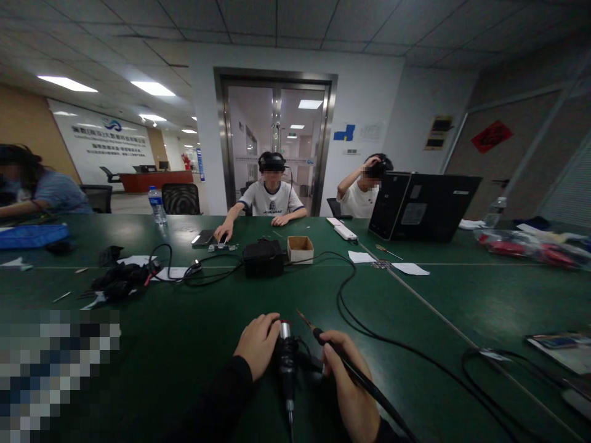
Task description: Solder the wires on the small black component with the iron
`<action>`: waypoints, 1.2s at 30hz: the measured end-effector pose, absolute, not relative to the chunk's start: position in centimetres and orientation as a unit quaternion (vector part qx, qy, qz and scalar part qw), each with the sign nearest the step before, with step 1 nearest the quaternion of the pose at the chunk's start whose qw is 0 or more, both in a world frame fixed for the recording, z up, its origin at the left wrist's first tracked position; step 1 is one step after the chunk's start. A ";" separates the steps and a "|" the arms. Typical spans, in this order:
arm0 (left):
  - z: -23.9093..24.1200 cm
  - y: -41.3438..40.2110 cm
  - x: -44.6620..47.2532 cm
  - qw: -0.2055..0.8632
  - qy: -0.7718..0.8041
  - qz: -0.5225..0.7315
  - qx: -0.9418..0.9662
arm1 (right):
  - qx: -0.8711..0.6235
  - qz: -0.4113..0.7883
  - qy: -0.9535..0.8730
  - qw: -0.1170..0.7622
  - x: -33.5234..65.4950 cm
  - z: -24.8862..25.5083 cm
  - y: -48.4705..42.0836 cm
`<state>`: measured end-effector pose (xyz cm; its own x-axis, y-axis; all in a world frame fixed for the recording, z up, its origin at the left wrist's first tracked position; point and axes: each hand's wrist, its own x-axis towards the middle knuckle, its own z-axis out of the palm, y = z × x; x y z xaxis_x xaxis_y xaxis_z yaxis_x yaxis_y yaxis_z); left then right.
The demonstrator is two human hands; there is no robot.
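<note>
My right hand [353, 384] is closed in a pen-like grip on a soldering iron [318, 335]. Its copper-coloured tip points up and left, and its thick black cord trails to the bottom edge. My left hand [259, 344] lies with its fingers together against the silver end of a black cylindrical tool [287, 363]. A thin black cable is wound round that tool, and a bit of red shows at its far end by my fingertips. The soldering tip is just right of this end, apart from it. The undersides of my left fingers are hidden.
Ahead on the green table [217, 335] stand a black power box [263, 258] and an open small carton [300, 251]. A black cable [344, 301] curves along the right. A computer case [422, 206] lies at the back right. Two people sit opposite, another at far left.
</note>
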<state>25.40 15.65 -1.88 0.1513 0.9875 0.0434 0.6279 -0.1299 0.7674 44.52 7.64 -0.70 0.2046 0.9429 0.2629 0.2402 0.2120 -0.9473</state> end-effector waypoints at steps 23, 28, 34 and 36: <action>3.9 8.4 23.6 0.275 0.620 0.140 0.721 | -0.488 0.311 -0.554 0.598 44.0 -1.0 8.1; 3.9 6.9 18.1 0.246 0.671 0.131 0.687 | -0.480 0.285 -0.575 0.598 43.8 -0.7 7.8; 3.0 6.8 9.6 0.193 0.720 0.133 0.653 | -0.467 0.274 -0.586 0.603 43.5 -0.2 7.5; 2.8 6.8 7.2 0.162 0.739 0.126 0.641 | -0.468 0.271 -0.590 0.599 43.4 -0.3 7.5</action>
